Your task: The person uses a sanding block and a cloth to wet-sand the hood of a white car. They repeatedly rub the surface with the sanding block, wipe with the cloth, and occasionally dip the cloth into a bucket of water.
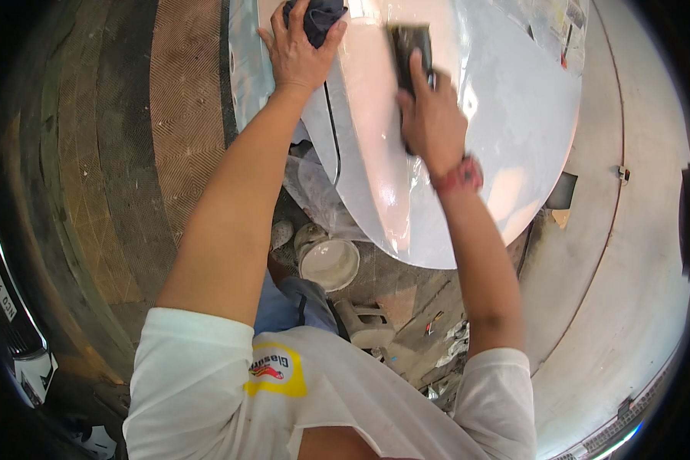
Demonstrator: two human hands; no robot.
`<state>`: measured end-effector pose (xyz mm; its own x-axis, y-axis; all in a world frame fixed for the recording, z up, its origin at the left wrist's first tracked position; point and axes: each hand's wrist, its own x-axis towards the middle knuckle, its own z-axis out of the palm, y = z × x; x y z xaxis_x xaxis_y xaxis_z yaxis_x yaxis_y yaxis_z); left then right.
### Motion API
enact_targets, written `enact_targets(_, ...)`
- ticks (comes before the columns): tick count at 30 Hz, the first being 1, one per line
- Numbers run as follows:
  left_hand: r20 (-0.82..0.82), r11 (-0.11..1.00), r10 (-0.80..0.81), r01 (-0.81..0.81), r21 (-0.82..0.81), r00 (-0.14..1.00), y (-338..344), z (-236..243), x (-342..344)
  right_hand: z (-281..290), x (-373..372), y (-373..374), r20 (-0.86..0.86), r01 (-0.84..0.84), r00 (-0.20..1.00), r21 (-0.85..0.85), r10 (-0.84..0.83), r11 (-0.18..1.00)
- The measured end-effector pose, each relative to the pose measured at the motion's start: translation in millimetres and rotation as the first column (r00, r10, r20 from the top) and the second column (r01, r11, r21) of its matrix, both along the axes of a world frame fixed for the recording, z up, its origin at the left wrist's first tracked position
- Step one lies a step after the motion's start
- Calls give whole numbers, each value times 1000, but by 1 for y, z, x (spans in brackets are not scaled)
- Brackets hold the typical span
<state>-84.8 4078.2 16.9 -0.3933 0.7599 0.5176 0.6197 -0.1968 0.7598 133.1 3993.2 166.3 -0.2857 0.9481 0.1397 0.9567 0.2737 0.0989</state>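
A pale, glossy, wet-looking car body panel [525, 130] with pinkish patches spreads out in front of me. At its upper left edge my left hand [297, 61] is closed around a bunched dark cloth [324, 21], which rests on or just over the surface. To the right, my right hand [437, 126] grips a long dark sanding block [408, 37], its index finger stretched along the top. The block lies lengthwise over the pinkish patch, slightly blurred; its underside is hidden. A red band [461, 176] circles my right wrist.
Below the panel stands a round bucket [328, 262] holding whitish liquid, with a grey jug [366, 326] close by. Clear plastic sheeting [322, 195] hangs under the panel's left edge. A pale wall [606, 253] rises at right; part of a dark car [15, 330] shows far left.
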Motion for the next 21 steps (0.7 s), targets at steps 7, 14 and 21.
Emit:
enact_targets(7, -45, 999, -24, 25, 23, 999, -4, 8, 9, 11, 13, 21, 14, 73, 997, 55, -74, 996)
enact_targets(14, -37, 997, 2, -5, -81, 999, -9, 21, -4, -8, 46, -108, -56, 62, 996, -166, -72, 984)
enact_targets(21, -42, 999, -8, 6, -34, 999, -7, 22, 5, -6, 56, -119, -84, 101, 990, -114, -111, 988)
